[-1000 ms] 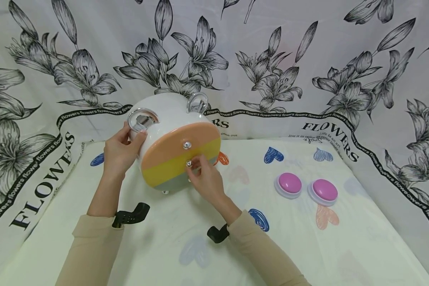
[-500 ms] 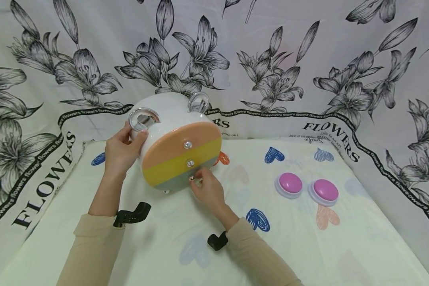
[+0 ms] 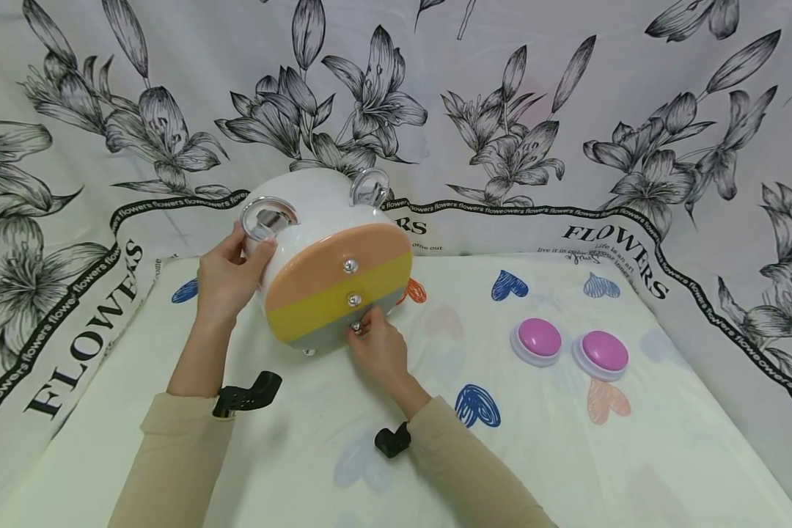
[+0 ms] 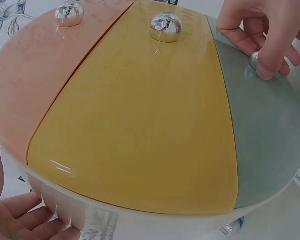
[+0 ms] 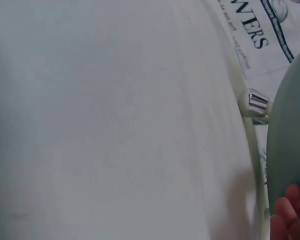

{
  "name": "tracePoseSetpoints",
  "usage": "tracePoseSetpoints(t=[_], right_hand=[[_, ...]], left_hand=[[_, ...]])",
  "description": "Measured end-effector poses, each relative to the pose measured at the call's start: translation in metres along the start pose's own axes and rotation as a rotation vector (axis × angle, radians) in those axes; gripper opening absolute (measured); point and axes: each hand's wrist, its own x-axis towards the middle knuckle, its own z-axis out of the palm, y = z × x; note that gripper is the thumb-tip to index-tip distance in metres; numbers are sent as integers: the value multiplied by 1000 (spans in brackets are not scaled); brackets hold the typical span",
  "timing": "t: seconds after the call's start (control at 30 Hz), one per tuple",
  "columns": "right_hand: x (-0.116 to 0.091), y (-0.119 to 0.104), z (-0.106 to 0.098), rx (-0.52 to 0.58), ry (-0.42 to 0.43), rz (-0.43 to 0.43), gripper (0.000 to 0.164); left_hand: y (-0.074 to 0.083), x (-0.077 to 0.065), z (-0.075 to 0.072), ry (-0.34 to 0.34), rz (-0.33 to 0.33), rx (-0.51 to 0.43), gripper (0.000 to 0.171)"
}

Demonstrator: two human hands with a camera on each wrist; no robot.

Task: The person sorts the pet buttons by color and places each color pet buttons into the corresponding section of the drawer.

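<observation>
A rounded white storage box (image 3: 317, 192) leans back in the head view, its front split into orange, yellow and green drawers with silver ball knobs. Two silver ring-shaped ears sit on top and small silver feet below. My left hand (image 3: 227, 282) grips the box's left side, thumb just under the left ear (image 3: 269, 218). At the green drawer (image 4: 262, 115), lowest of the three, my right hand (image 3: 379, 348) pinches the knob (image 4: 253, 60) between thumb and fingers. The right wrist view catches only fingertips (image 5: 290, 212) beside the green front. All three drawers look flush with the box.
Two pink round push buttons (image 3: 539, 337) (image 3: 604, 350) with white bases stand to the right on the heart-printed white tablecloth (image 3: 501, 455). Behind the table hangs a white curtain (image 3: 488, 169) with black flower drawings. A black camera mount sits on each wrist.
My right hand has gone down from the yellow drawer's knob to the green drawer's knob and now pinches it. The left hand keeps its grip; the head view has shifted slightly.
</observation>
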Motion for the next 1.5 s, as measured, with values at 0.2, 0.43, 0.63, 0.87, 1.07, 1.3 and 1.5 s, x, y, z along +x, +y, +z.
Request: tracePoseSetpoints(t=[0.2,0.43,0.63,0.87,1.07,1.3,1.5], right_hand=[[3,0,1,7,8,-8,22],[4,1,0,16,-15,-11,22],[2,1,-1,18,-34,9,22],[-1,2,-3,7,-37,16,22],[-5,4,-5,3,-51,13,21],[-14,6,-10,-37,-8,-13,20],[-24,8,-18,-45,7,-36,20]], left_hand=[[0,0,0,2,9,6,73],[0,1,0,-7,12,9,74],[-2,1,0,-22,-12,5,75],[-2,0,1,-16,-21,2,75],[-1,0,0,-14,-21,3,75],[-2,0,-1,-1,16,15,72],[-1,1,-1,4,7,25,74]])
